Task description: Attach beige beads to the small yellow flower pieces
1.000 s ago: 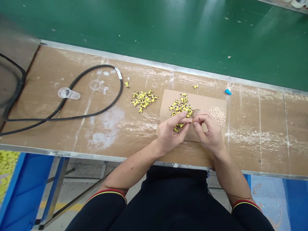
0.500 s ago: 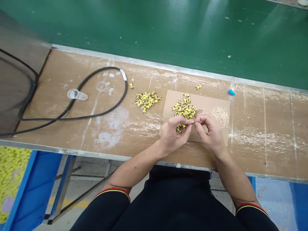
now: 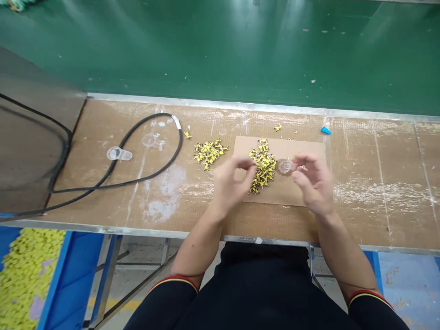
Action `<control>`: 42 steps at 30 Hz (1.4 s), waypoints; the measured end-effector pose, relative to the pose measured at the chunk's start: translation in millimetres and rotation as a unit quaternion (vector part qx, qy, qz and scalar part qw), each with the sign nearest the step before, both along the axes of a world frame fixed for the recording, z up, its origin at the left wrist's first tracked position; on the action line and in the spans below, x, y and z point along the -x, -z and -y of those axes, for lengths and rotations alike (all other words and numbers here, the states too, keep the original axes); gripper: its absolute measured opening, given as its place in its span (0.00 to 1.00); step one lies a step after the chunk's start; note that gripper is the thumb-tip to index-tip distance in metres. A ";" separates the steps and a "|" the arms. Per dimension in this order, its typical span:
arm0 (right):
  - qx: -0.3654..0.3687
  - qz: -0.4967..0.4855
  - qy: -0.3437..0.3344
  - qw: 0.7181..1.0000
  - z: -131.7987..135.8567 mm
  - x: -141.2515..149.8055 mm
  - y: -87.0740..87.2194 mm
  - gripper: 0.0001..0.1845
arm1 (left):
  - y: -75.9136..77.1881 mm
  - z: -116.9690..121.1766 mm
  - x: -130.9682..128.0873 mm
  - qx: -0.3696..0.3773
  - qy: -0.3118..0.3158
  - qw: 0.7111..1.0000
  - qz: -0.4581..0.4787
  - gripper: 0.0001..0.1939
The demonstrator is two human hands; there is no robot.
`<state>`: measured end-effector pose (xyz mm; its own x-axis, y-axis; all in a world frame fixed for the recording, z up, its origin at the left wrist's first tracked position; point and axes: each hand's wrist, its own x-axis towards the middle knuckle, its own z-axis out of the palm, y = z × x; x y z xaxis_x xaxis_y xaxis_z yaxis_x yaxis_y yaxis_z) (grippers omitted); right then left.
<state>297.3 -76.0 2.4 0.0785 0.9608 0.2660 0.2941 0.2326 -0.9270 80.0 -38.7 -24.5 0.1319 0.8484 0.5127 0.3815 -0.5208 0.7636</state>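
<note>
Lower left of the frame, a blue bin [image 3: 57, 279] is heaped with yellow pieces [image 3: 25, 279]. At centre, the left hand [image 3: 232, 183] curls narrow, right beside a pile of small yellow parts [image 3: 264, 167]; can't tell if it's pinching one! The right hand [image 3: 311, 183] hangs half open, showing nothing held, just beside a clear round disc [image 3: 285, 167]. That pile runs top to bottom across a cardboard sheet [image 3: 282, 146], lying mid-frame on the bench [image 3: 378, 174].

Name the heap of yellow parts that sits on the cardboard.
The right-hand heap, between the left hand and the right hand, on the cardboard sheet. The other heap lies straight on the bench, further left.
</note>
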 end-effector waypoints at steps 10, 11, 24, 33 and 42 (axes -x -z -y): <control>0.091 0.311 0.075 0.943 -23.1 -93.1 9.9 0.07 | 4.8 -42.2 59.4 -0.012 -0.143 0.981 -0.129 0.12; 0.107 0.330 0.049 0.936 -24.1 -93.4 13.4 0.08 | 1.5 -37.5 53.1 -0.011 -0.107 0.986 -0.131 0.11; 0.149 0.446 -0.013 0.883 -24.2 -78.6 22.4 0.09 | 12.1 -18.8 13.7 0.063 0.179 0.949 -0.250 0.08; 0.170 0.465 -0.007 0.869 -25.3 -69.1 16.6 0.07 | 4.0 -23.0 13.2 0.091 0.124 0.979 -0.133 0.07; 0.115 0.384 -0.023 0.916 -24.8 -80.5 17.5 0.07 | -1.7 -19.6 11.4 0.218 0.065 0.966 0.121 0.12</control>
<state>377.8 -51.2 -15.0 -0.0883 0.9960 0.0153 0.8751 0.0849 -0.4763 68.6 -19.0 -22.8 0.1739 0.9747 0.1403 0.1175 -0.1620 0.9798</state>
